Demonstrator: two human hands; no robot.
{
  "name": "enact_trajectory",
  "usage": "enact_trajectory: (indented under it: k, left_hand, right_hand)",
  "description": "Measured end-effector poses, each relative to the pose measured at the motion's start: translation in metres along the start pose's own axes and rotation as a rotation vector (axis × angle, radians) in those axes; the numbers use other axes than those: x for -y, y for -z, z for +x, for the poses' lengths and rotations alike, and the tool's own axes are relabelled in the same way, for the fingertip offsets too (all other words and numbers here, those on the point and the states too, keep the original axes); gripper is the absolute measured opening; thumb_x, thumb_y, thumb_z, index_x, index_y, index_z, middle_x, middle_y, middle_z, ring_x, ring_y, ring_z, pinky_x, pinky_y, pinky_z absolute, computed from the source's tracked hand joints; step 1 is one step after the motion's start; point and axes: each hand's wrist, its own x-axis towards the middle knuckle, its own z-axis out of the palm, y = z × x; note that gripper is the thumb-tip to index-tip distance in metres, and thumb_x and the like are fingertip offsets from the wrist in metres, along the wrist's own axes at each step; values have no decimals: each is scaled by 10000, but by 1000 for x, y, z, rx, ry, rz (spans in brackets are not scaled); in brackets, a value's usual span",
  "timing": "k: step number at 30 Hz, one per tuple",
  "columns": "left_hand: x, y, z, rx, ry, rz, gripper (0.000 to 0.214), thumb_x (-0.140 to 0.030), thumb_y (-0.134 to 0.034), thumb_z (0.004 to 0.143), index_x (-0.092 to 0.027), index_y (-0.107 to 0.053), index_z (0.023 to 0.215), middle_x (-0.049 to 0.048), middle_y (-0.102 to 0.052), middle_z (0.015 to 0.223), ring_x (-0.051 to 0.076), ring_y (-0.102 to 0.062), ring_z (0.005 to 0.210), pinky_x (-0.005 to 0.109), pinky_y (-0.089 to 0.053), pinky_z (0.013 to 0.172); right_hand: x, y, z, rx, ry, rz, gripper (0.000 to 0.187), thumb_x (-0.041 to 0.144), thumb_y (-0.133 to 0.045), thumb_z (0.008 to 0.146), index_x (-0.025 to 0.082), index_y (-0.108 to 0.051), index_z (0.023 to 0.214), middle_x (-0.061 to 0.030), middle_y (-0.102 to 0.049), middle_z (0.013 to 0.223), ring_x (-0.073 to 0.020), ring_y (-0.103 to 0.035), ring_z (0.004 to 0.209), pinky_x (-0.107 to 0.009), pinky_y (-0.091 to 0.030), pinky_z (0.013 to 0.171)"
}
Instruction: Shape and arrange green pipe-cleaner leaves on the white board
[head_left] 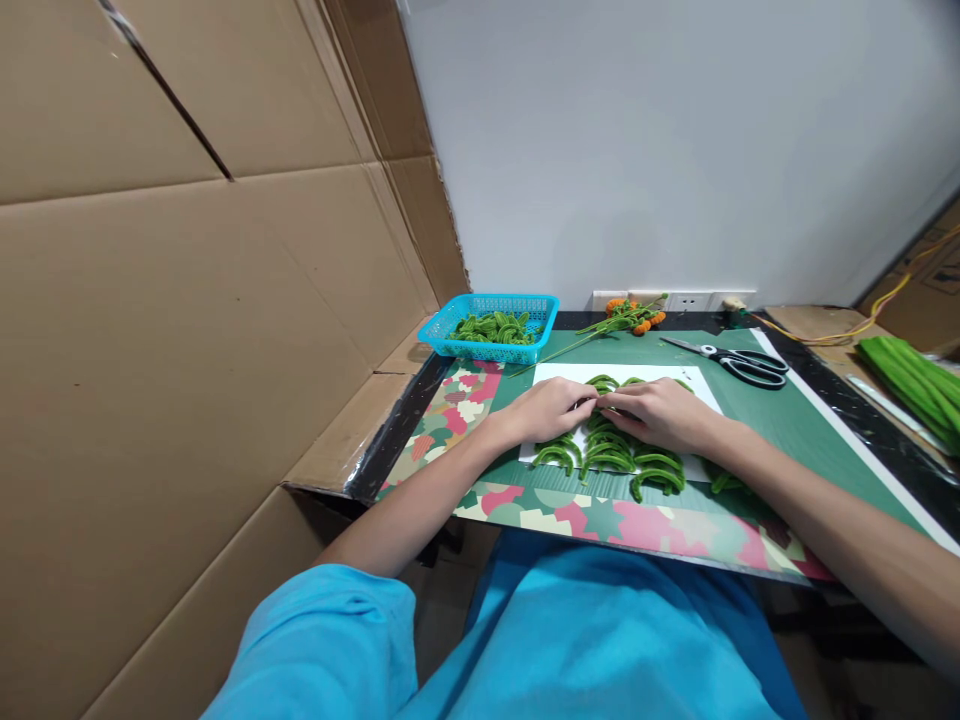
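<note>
My left hand and my right hand rest close together on a white sheet of paper, fingertips meeting at the middle. Their fingers are curled in a pinch on a green pipe-cleaner piece that shows only in part between them. Several bent green pipe-cleaner arches lie in rows on the paper just in front of my hands, and a few more green arches lie behind them.
A blue basket of green pieces stands at the back left. Black-handled scissors lie at the back right, near stems with orange tufts. Long green pipe cleaners lie at the far right. Cardboard walls close in the left side.
</note>
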Motion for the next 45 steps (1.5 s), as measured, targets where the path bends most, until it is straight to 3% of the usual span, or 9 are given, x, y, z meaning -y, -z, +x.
enact_trajectory:
  k: [45]
  left_hand:
    - [2, -1, 0, 6, 0, 26, 278, -237, -486, 1034, -173, -648, 818, 39, -675, 758, 161, -561, 681, 292, -341, 643]
  right_hand:
    - [1, 0, 1, 60, -47, 16, 306, 281, -447, 1095, 224, -697, 1263, -84, -799, 1076, -212, -729, 819, -299, -404, 658]
